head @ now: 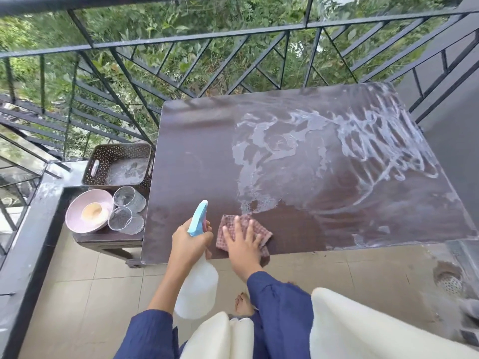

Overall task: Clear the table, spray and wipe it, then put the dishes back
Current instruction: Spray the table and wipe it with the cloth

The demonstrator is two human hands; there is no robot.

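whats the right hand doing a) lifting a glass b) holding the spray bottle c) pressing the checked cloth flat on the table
c: the right hand lies open on the checked cloth on the table, while the left hand grips the spray bottle.

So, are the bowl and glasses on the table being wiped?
No, the pink bowl and both glasses stand on a lower side table left of the wet table.

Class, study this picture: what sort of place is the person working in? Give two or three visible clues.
Most likely an outdoor balcony of a home. A black metal railing runs along its edge, green foliage fills the view beyond it, and the tiled floor has a floor drain set in it.
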